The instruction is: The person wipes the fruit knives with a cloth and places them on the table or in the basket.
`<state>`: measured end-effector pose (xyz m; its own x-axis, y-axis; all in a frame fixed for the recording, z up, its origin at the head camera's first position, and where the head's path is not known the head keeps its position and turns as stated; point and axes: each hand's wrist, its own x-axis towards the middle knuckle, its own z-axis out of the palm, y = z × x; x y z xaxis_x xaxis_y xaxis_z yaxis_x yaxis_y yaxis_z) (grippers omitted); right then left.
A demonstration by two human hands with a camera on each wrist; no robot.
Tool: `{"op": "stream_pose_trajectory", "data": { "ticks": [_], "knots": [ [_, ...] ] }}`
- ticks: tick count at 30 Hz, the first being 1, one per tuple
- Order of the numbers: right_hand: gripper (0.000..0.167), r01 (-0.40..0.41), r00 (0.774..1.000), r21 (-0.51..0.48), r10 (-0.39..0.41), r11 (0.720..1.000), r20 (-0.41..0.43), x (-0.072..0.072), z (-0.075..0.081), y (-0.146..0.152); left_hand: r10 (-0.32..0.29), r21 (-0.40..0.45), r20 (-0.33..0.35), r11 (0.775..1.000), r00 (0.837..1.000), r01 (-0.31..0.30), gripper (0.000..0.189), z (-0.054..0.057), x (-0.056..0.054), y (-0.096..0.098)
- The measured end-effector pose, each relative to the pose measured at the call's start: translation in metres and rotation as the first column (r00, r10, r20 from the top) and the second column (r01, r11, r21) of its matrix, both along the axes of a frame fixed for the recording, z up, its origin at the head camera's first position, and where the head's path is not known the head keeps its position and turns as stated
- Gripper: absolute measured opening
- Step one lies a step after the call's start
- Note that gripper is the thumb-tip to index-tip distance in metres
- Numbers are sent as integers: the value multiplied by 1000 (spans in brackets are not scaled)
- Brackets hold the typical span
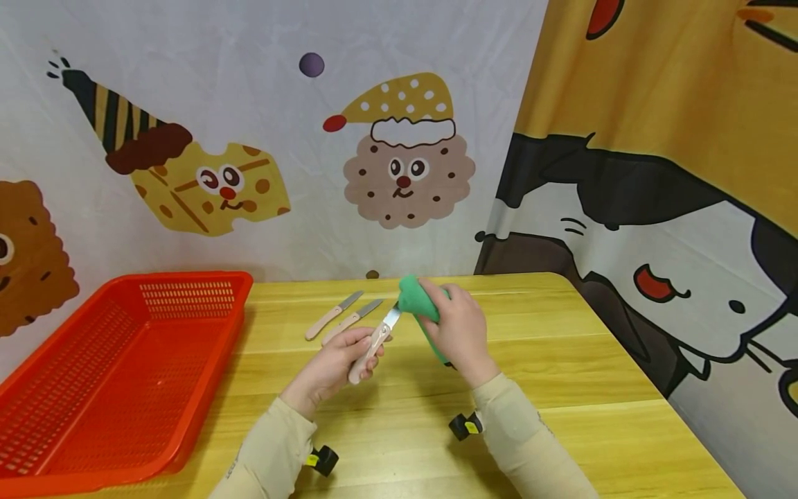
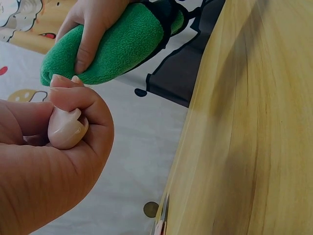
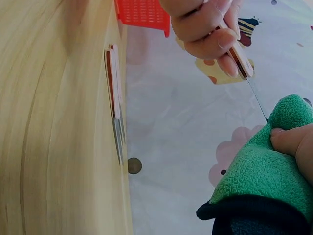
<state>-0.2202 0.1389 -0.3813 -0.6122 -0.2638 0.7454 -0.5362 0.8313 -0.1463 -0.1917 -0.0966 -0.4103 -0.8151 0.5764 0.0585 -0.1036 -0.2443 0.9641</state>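
Note:
My left hand [image 1: 330, 364] grips the pale handle of a small knife [image 1: 376, 342], its blade pointing up and away to the right. In my right hand [image 1: 463, 333] is a green terry cloth [image 1: 416, 298] with a dark edge, bunched and pinched around the blade's tip end. The right wrist view shows the thin blade running into a fold of the cloth [image 3: 259, 166] by the thumb; the tip is hidden. Two similar knives, a left one [image 1: 323, 326] and a right one [image 1: 353, 320], lie side by side on the table beyond my left hand.
A red plastic basket [image 1: 240, 315] with perforated walls stands on the left of the wooden table [image 1: 561, 388]. Behind the table's far edge hangs a curtain [image 1: 312, 138] printed with cartoons. Dark wrist cameras stick out from both sleeves.

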Motion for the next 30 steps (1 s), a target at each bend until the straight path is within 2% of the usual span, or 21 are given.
{"op": "stream_pose_trajectory", "data": {
  "ticks": [16, 21, 26, 30],
  "knots": [
    [60, 43, 998, -28, -42, 999, 42, -2, 1, 7, 15, 1, 43, 1000, 999, -15, 42, 2, 3, 1],
    [60, 58, 996, -39, -56, 998, 71, -1, 0, 9, 5, 8, 33, 1000, 999, -5, 42, 1, 3, 0],
    [58, 69, 996, -67, -65, 995, 66, 1, 2, 11, -23, 32, 18, 999, 1000, 22, 45, 1, 3, -2],
    [60, 60, 997, -86, -56, 994, 52, 2, 5, 12, -6, 26, 14, 1000, 1000, 5, 44, 1, 3, -2]
  ]
}}
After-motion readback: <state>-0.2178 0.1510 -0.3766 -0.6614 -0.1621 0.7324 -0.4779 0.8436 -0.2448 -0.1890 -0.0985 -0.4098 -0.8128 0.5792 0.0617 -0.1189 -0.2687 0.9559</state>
